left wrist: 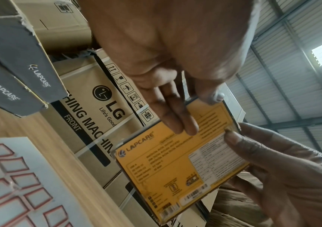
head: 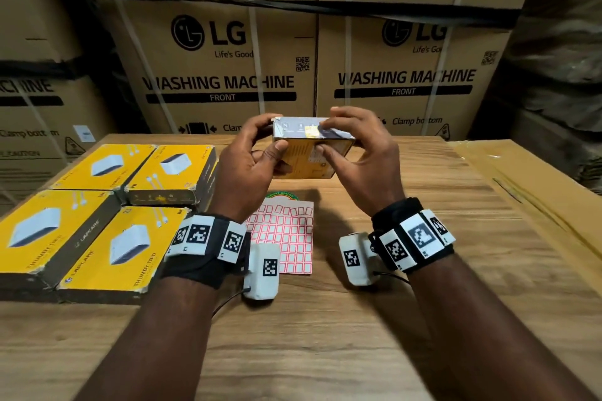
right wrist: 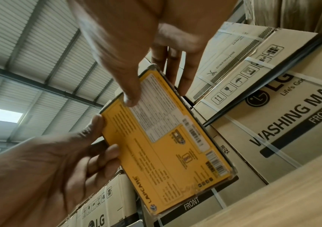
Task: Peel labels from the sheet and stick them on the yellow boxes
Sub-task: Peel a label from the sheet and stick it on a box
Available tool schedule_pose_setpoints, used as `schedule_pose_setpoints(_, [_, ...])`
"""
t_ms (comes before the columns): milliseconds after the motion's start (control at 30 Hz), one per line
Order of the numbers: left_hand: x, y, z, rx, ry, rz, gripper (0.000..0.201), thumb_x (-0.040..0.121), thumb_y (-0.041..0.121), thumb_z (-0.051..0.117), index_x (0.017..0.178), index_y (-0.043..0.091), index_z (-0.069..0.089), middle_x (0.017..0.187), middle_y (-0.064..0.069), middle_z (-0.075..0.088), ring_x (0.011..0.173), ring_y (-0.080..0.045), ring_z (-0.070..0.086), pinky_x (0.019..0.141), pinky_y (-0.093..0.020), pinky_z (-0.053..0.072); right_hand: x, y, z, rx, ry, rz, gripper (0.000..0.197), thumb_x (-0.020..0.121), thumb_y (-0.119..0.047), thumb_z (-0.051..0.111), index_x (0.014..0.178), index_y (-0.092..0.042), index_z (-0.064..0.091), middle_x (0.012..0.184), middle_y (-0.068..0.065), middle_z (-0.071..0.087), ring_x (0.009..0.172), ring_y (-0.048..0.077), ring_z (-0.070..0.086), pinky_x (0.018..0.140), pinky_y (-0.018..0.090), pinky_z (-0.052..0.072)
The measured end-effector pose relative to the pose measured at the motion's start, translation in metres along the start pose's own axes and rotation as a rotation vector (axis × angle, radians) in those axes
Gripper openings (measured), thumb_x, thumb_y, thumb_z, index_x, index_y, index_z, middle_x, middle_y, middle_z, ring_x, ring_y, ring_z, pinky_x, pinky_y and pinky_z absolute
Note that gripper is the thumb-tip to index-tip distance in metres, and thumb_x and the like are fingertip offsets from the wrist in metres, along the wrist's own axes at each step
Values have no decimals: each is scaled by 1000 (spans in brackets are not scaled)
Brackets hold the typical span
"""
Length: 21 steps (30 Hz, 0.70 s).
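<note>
Both hands, left hand (head: 257,153) and right hand (head: 358,153), grip one yellow box (head: 309,153) above the worktop (head: 391,270). The label sheet (head: 283,238) lies below; four boxes (head: 97,212) wait left, seemingly unlabelled.

Fine print on held yellow box (left wrist: 177,165) too blurred to read; left hand (head: 250,159) and wrist unit hide pt of label sheet (head: 286,238).

Warehouse — stacked washing-machine cartons (head: 224,75), corrugated roof (right wrist: 30,50).

Head view downward; wrist views upward, close — shared yellow box (head: 309,153).
</note>
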<state>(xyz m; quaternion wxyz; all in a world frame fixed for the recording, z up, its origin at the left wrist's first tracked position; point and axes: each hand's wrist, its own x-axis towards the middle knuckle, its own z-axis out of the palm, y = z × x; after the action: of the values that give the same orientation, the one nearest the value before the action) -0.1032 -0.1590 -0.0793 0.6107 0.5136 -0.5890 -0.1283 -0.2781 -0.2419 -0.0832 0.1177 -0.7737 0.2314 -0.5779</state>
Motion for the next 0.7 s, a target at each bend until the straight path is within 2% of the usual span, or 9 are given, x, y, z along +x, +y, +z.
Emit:
schedule_pose_setpoints(67, [-1,-2,-1,-4,-20,-5,36,99,17,53,135,15,48,128,0,61,92,-19,72,66,-25,59,-1,-1,0,-62,-28,-15,29,81,-18,78,109,-14,71,122,5,61,116,22,56,94,41,49])
schedule_pose_setpoints(133, [-3,-4,-1,-9,-31,-22,36,99,19,54,135,17,48,128,1,61,94,-23,71,67,-28,60,-2,-3,-1,-98,-47,-24,27,81,-18,77,107,-15,71,119,4,61,113,21,56,93,37,49])
schedule_pose_setpoints(233, [-3,-3,-1,16,-30,-52,36,98,25,55,133,18,49,124,2,62,80,-20,73,63,-28,60,-3,-2,-2,-121,-78,-27,22,81,-16,77,103,-18,73,116,2,61,111,20,54,93,23,43])
schedule_pose_setpoints(300, [-4,-3,0,33,-39,-56,33,97,27,57,129,19,52,121,2,63,69,-18,73,61,-30,60,-3,-2,-3,-127,-111,-12,20,81,-15,77,100,-19,74,115,0,61,110,18,52,91,19,40])
schedule_pose_setpoints(400, [-4,-3,2,70,-68,-36,28,95,24,61,123,21,56,119,3,63,66,-16,72,60,-25,58,-3,-1,-4,-149,-174,15,18,80,-14,77,96,-22,75,113,-3,61,109,16,52,89,26,43])
schedule_pose_setpoints(500, [-3,-9,0,156,-81,-26,33,94,23,63,126,24,55,122,7,63,68,-10,71,64,-25,59,-4,4,-6,-167,-191,61,19,79,-12,78,93,-24,74,108,-4,62,107,16,55,89,32,48])
schedule_pose_setpoints(600, [0,-19,-10,368,-126,-120,40,90,30,67,127,29,54,123,11,61,80,0,67,77,-27,56,-3,12,-8,-155,-158,132,21,78,-11,79,93,-25,74,104,-5,63,104,14,58,87,37,52])
schedule_pose_setpoints(700, [3,-35,-26,540,-271,-370,44,88,35,69,129,25,54,130,2,59,110,-14,59,95,-37,49,-1,13,-11,-178,-161,168,22,81,-11,77,98,-25,74,107,-5,64,105,12,59,90,35,52])
